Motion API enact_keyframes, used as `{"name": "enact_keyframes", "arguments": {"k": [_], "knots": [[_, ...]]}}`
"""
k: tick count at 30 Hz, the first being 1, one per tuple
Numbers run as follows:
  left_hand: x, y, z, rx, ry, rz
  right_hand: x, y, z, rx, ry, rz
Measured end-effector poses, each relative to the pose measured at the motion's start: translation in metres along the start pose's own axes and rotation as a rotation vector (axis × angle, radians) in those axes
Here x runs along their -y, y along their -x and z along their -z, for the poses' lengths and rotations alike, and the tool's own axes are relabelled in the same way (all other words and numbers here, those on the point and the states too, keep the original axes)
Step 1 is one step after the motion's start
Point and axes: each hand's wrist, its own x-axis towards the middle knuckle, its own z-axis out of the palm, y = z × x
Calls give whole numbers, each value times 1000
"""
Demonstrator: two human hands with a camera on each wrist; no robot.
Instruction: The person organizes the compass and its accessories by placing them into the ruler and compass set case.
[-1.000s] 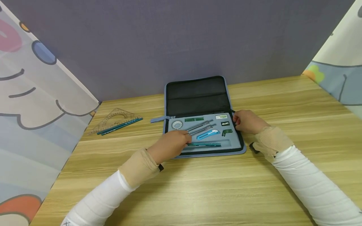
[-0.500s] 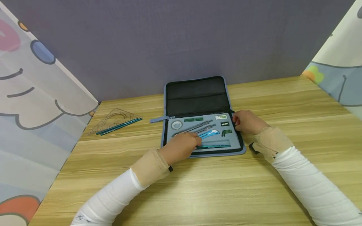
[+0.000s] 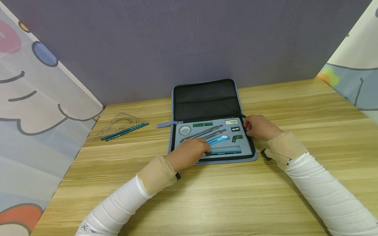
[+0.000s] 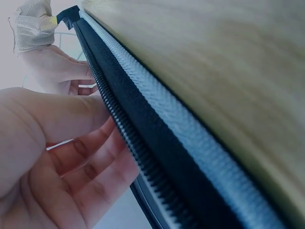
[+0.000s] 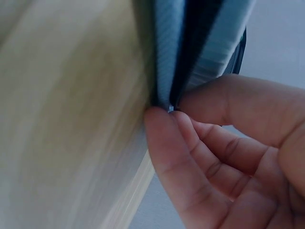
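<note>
The left hand (image 3: 189, 152) is resting on the front left part of the open case (image 3: 250, 156), at about 7 o'clock of the tray. Its fingers are loosely curled over the long slot where a teal pencil (image 3: 224, 152) is lying, and the thumb is lying along the zipper edge, as the left wrist view shows. Whether the fingers are really pinching the pencil, I cannot tell.

The right hand (image 3: 258, 127) is sitting at the right edge of the case, at about 3 o'clock. Its fingers are bent and the thumb and fingertips (image 5: 164, 124) are pinching the edge of the case at the zipper.

The case is lying in the middle of the table (image 3: 206, 196), its black lid standing open at 12 o'clock. In the tray I am counting one round tape (image 3: 185, 130), two metal compasses (image 3: 206, 132), one blue cutter (image 3: 219, 139), one green box (image 3: 202, 124), one white eraser (image 3: 231, 122) and two small dark pieces (image 3: 236, 133).

At 10 o'clock from the case, well apart, one clear triangle ruler (image 3: 118, 124) is lying, with two teal pencils (image 3: 125, 131) just beside it.
</note>
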Motion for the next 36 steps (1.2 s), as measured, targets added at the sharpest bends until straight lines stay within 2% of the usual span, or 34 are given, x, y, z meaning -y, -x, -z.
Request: {"name": "enact_keyframes", "arguments": {"k": [14, 22, 25, 29, 33, 36], "knots": [[0, 2, 0, -4, 17, 5, 0, -1, 0, 8, 4, -7], [11, 11, 6, -20, 24, 5, -1, 0, 0, 6, 6, -1], [19, 18, 11, -49, 6, 17, 0, 1, -1, 8, 2, -5], [36, 34, 17, -86, -9, 65, 1, 0, -1, 12, -8, -9], [60, 54, 17, -105, 8, 119, 2, 0, -1, 12, -11, -10], [82, 64, 16, -129, 21, 134, 1, 0, -1, 7, -5, -12]]}}
